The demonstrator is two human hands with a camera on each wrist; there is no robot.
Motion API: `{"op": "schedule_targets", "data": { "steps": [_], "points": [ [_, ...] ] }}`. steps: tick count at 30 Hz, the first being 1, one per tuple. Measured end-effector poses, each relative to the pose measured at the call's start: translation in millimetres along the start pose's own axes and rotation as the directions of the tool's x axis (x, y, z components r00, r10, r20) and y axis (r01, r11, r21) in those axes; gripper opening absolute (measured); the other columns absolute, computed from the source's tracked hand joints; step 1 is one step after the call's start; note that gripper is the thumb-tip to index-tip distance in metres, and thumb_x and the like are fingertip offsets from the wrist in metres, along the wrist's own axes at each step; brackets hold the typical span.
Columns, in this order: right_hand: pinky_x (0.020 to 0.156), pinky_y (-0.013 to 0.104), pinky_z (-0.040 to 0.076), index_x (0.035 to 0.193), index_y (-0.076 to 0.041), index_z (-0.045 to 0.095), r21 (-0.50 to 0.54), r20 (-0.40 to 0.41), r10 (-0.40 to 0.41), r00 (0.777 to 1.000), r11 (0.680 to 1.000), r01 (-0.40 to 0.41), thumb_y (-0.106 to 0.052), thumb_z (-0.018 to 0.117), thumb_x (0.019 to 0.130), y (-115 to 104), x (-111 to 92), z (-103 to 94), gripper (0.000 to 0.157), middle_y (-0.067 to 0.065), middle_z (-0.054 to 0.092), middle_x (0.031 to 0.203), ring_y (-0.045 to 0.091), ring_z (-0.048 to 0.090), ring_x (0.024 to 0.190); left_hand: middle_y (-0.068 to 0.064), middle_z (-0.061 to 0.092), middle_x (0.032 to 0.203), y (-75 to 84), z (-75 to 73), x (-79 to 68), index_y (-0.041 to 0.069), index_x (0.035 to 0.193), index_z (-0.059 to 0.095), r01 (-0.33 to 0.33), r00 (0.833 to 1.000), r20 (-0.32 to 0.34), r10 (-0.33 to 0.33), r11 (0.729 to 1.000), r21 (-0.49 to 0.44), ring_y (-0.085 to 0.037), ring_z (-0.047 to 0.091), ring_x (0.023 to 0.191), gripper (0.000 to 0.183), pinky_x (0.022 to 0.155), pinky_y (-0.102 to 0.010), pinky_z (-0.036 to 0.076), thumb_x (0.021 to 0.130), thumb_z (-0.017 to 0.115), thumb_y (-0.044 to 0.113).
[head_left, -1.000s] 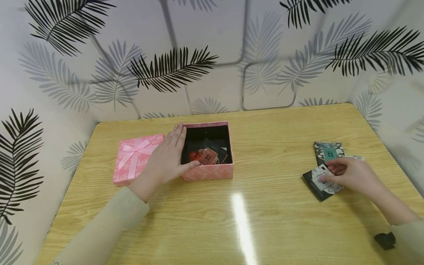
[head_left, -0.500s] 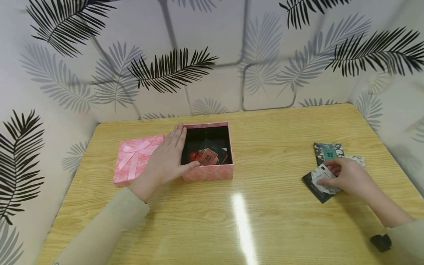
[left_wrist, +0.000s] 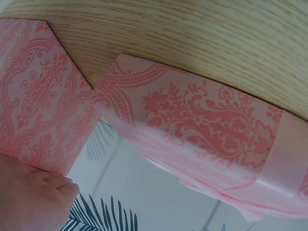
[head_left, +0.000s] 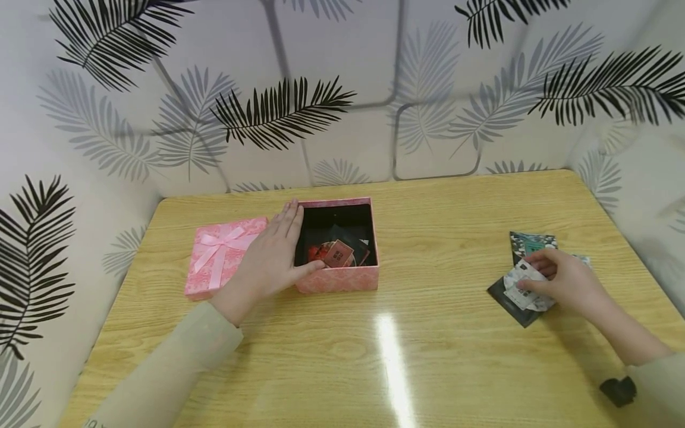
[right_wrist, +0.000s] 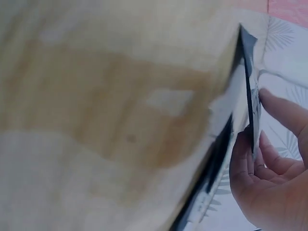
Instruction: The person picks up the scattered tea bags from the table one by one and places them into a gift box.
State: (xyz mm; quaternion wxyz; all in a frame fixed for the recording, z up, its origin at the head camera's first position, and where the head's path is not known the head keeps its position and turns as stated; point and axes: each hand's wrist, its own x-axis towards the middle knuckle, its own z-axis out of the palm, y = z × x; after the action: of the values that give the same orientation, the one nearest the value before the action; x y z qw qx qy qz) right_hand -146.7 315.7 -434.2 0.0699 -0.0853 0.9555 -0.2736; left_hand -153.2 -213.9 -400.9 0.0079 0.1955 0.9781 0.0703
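My left hand [head_left: 273, 249] rests flat along the left wall of an open pink patterned box [head_left: 337, 279], its thumb over the front edge. In the left wrist view its curved fingertips lie against the box side [left_wrist: 43, 96]. Inside the box's black interior lie a red packet [head_left: 338, 254] and dark packets. At the right of the table, my right hand [head_left: 572, 282] pinches a small white printed packet [head_left: 524, 291] between thumb and fingers. The right wrist view shows this packet [right_wrist: 252, 91] edge-on, tilted up. Below it lies a black packet [head_left: 508, 304].
The pink lid [head_left: 219, 252] with a ribbon bow lies just left of the box. A dark floral packet with a green label [head_left: 527, 241] lies behind my right hand. A small black object [head_left: 618, 391] is near the right sleeve. A leaf-patterned covering [head_left: 342, 137] stands behind the table.
My right fingers have drawn together on the white packet and tipped it up a little. The left hand stays on the box. The head view has shifted slightly.
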Motion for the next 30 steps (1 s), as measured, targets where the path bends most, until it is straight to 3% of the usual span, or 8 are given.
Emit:
{"op": "schedule_targets", "data": {
  "steps": [5,9,18,24,30],
  "points": [
    [0.067,0.014,0.052,0.121,0.010,0.068,0.038,-0.030,-0.009,1.000,0.999,0.010,-0.014,0.081,0.095,-5.8,4.8,-9.1,0.038,0.028,0.073,0.108,-0.010,0.058,0.083,-0.022,0.008,0.178,-0.4,0.0,0.5,-0.004,0.168,0.009,0.000,1.000,0.002,0.000,1.000,-0.002,-0.035,0.011,0.167,0.111,0.135,-0.050,0.019,0.100,0.056,0.070],
    [0.065,0.013,0.053,0.118,0.008,0.071,0.077,-0.053,-0.023,0.998,0.997,0.027,-0.012,0.079,0.096,-11.9,8.8,-13.6,0.030,0.024,0.075,0.104,-0.020,0.053,0.078,-0.022,0.007,0.178,-0.6,-0.5,0.8,-0.004,0.168,0.008,0.001,1.000,0.006,-0.001,1.000,-0.002,-0.035,0.010,0.167,0.111,0.135,-0.050,0.019,0.100,0.056,0.070],
    [0.063,0.015,0.052,0.114,0.006,0.072,0.099,-0.067,-0.068,0.995,0.992,0.075,-0.011,0.076,0.099,-33.9,22.4,-25.3,0.023,0.017,0.076,0.097,-0.016,0.058,0.075,-0.021,0.007,0.179,0.0,-1.7,0.8,-0.003,0.168,0.009,0.003,1.000,0.008,-0.003,1.000,-0.007,-0.035,0.010,0.167,0.111,0.136,-0.049,0.018,0.100,0.057,0.069],
    [0.062,0.019,0.051,0.117,0.005,0.074,0.068,-0.059,-0.056,0.997,0.996,0.060,-0.019,0.074,0.102,-53.1,36.4,-37.0,0.028,0.019,0.078,0.102,-0.016,0.057,0.075,-0.021,0.007,0.178,1.0,-3.1,0.4,-0.004,0.168,0.009,0.001,1.000,0.010,-0.001,1.000,-0.003,-0.035,0.011,0.167,0.112,0.136,-0.049,0.018,0.100,0.056,0.070],
    [0.061,0.021,0.051,0.117,0.000,0.079,0.050,-0.074,-0.054,0.996,0.997,0.057,-0.024,0.076,0.100,-78.6,49.8,-47.1,0.030,0.011,0.080,0.099,-0.010,0.059,0.074,-0.021,0.007,0.178,0.8,-3.1,0.6,-0.004,0.168,0.009,0.001,1.000,0.010,-0.001,1.000,0.010,-0.035,0.011,0.167,0.112,0.136,-0.048,0.018,0.100,0.056,0.070]
  ]
}}
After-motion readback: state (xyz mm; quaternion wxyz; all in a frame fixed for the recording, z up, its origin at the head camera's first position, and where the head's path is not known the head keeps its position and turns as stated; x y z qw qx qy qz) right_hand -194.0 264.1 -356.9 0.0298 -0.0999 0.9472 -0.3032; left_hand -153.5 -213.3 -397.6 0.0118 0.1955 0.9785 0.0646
